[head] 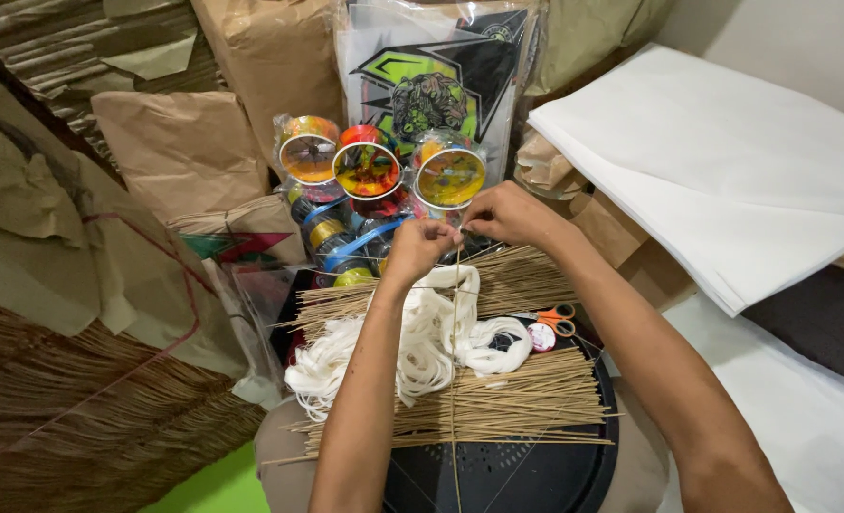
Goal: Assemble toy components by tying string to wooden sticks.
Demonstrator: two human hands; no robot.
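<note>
My left hand and my right hand meet above a black round tray. Both pinch the far end of one thin bamboo stick that runs straight toward me. Under the hands lie bundles of thin bamboo sticks laid crosswise and a loose heap of white string. Orange-handled scissors and a small round white and pink spool rest on the sticks just right of the string.
Several colourful plastic reels in clear wrap stand behind the hands. A packaged green and black kite leans at the back. A stack of white paper sheets lies at right. Brown paper parcels and dry straw fill the left.
</note>
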